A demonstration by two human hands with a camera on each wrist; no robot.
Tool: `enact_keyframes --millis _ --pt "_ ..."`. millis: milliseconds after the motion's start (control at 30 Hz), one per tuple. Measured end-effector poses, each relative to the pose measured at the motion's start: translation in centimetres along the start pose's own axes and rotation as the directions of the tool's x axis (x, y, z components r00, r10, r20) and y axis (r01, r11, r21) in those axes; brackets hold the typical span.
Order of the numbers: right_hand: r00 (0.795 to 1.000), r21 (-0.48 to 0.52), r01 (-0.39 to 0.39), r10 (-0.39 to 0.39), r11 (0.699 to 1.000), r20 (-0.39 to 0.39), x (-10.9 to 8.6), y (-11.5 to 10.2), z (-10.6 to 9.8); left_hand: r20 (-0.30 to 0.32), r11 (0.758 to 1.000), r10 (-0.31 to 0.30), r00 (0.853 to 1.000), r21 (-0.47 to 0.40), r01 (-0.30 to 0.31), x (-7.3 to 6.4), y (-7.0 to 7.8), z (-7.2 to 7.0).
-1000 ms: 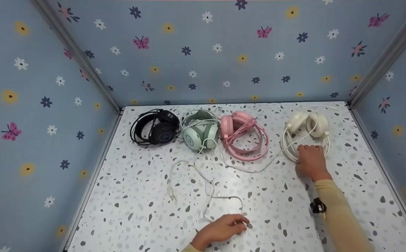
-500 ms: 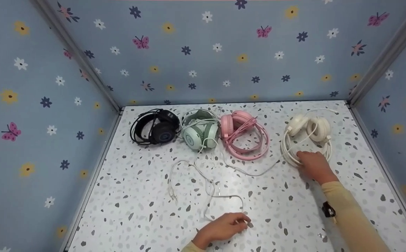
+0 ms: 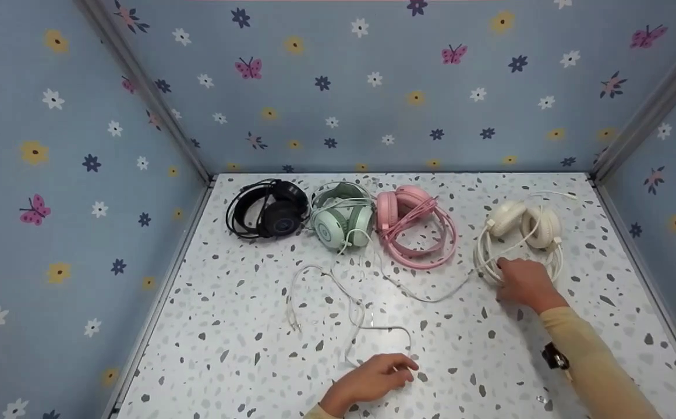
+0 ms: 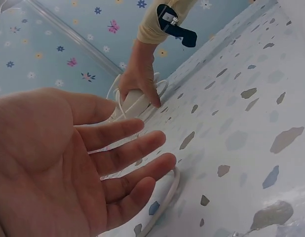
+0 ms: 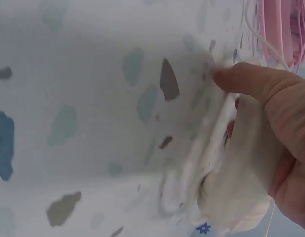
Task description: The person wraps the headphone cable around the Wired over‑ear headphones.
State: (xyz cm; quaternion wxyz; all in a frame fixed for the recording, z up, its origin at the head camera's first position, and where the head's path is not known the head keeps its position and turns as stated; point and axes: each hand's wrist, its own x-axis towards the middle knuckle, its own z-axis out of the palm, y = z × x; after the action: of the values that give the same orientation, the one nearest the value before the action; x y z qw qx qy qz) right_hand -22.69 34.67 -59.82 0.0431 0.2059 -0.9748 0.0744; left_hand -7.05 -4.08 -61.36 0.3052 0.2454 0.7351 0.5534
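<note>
White headphones [image 3: 542, 228] lie at the right of the speckled tabletop, ear cups toward the back wall. My right hand [image 3: 527, 285] grips their headband [image 5: 253, 153] from above, thumb on the near side in the right wrist view. White cable coils lie around the headband, partly under the hand. At the front middle, my left hand [image 3: 372, 378] holds nothing; its fingers [image 4: 137, 153] are loosely bent, palm showing in the left wrist view. A thin white cable [image 3: 387, 327] runs across the table and passes close by the left fingertips.
Black headphones [image 3: 284, 218], mint green headphones [image 3: 332, 228] and pink headphones [image 3: 388, 209] stand in a row at the back. Cable plugs [image 3: 295, 326] lie left of the middle. Flower-patterned walls [image 3: 349, 87] enclose the table's back and sides.
The white headphones have slid slightly toward the front, with my right hand drawing back along with them. My left hand has stayed in place. The head view has shifted a little.
</note>
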Motion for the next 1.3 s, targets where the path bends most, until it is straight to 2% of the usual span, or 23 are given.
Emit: enact_keyframes --millis 33,67,100,167,233,267,367,500,567,667,733,767,833,933,967,1000,1033,1067,1133,1200,1233,1267,1300 --pt "0.996 -0.038 0.009 -0.012 0.999 -0.088 0.0 0.0 0.2 -0.001 1.000 0.008 1.000 -0.025 -0.008 0.0 -0.1 0.1" --pt "0.983 -0.069 0.005 -0.017 0.998 -0.184 -0.1 -0.1 0.4 -0.004 0.999 0.013 1.000 -0.052 -0.014 0.0 -0.2 0.1" --pt "0.961 -0.095 -0.014 -0.013 0.995 -0.276 -0.1 -0.1 0.6 -0.010 0.997 0.018 1.000 -0.072 -0.019 -0.1 -0.2 0.1" --pt "0.897 -0.108 -0.069 0.014 0.992 -0.441 -0.1 -0.2 0.5 -0.024 0.997 0.036 0.999 -0.075 -0.037 -0.1 -0.4 -0.1" --pt "0.837 -0.093 -0.100 0.034 0.991 -0.546 -0.1 -0.4 0.1 -0.043 0.996 0.054 0.998 -0.066 -0.057 -0.1 -0.5 -0.2" --pt "0.824 -0.083 -0.114 0.048 0.990 -0.564 0.0 -0.6 -0.2 -0.055 0.996 0.060 0.997 -0.062 -0.063 0.0 -0.5 -0.3" --pt "0.807 -0.082 -0.133 0.060 0.988 -0.587 0.0 -1.4 -1.5 -0.092 0.996 0.077 0.993 -0.049 -0.081 0.1 -0.4 -0.2" --pt "0.814 -0.073 -0.131 0.065 0.989 -0.578 -0.1 -2.5 -3.5 -0.142 0.993 0.098 0.985 -0.050 -0.106 0.6 0.1 -0.2" --pt "0.807 -0.053 -0.125 0.070 0.991 -0.586 -0.3 -3.0 -4.7 -0.176 0.992 0.114 0.978 -0.033 -0.121 1.2 0.6 -0.5" --pt "0.767 -0.012 -0.114 0.081 0.993 -0.636 -0.6 -3.7 -6.4 -0.237 0.987 0.156 0.959 0.013 -0.158 2.3 1.5 -1.4" --pt "0.731 0.010 -0.118 0.093 0.993 -0.676 -0.8 -4.4 -7.6 -0.290 0.976 0.217 0.932 0.100 -0.196 3.1 2.1 -2.2" --pt "0.716 0.018 -0.118 0.098 0.993 -0.691 -0.9 -4.9 -8.1 -0.315 0.964 0.257 0.914 0.152 -0.219 3.5 2.5 -2.6" --pt "0.696 0.030 -0.126 0.110 0.992 -0.709 -0.9 -6.0 -9.1 -0.371 0.923 0.356 0.858 0.286 -0.259 4.2 3.2 -3.5" --pt "0.687 0.050 -0.140 0.134 0.989 -0.714 -0.7 -8.0 -10.2 -0.423 0.846 0.485 0.766 0.449 -0.287 5.0 4.3 -4.4" --pt "0.687 0.063 -0.142 0.144 0.988 -0.713 -0.6 -8.7 -10.5 -0.429 0.828 0.512 0.744 0.477 -0.295 5.3 4.7 -4.5" --pt "0.684 0.081 -0.145 0.159 0.986 -0.712 -0.4 -9.4 -10.8 -0.429 0.816 0.530 0.731 0.494 -0.301 5.6 5.1 -4.5" --pt "0.679 0.104 -0.144 0.175 0.984 -0.713 -0.3 -10.0 -11.1 -0.425 0.811 0.536 0.730 0.498 -0.306 5.9 5.5 -4.5" --pt "0.673 0.133 -0.138 0.191 0.981 -0.714 -0.2 -10.6 -11.3 -0.419 0.815 0.528 0.739 0.495 -0.301 6.2 5.9 -4.3" --pt "0.659 0.202 -0.117 0.228 0.972 -0.717 -0.1 -11.6 -11.9 -0.408 0.835 0.495 0.768 0.468 -0.290 6.9 6.4 -4.0" --pt "0.650 0.283 -0.084 0.268 0.955 -0.711 -0.2 -12.4 -12.5 -0.413 0.872 0.435 0.800 0.413 -0.261 7.5 6.7 -3.6" --pt "0.651 0.325 -0.065 0.286 0.944 -0.703 -0.4 -12.7 -12.8 -0.425 0.893 0.403 0.810 0.377 -0.247 7.8 6.6 -3.4" --pt "0.655 0.366 -0.045 0.304 0.929 -0.691 -0.6 -13.1 -13.1 -0.441 0.912 0.375 0.815 0.334 -0.239 8.1 6.6 -3.4" --pt "0.663 0.410 -0.026 0.322 0.912 -0.675 -0.9 -13.4 -13.5 -0.461 0.928 0.354 0.814 0.283 -0.243 8.4 6.5 -3.3"
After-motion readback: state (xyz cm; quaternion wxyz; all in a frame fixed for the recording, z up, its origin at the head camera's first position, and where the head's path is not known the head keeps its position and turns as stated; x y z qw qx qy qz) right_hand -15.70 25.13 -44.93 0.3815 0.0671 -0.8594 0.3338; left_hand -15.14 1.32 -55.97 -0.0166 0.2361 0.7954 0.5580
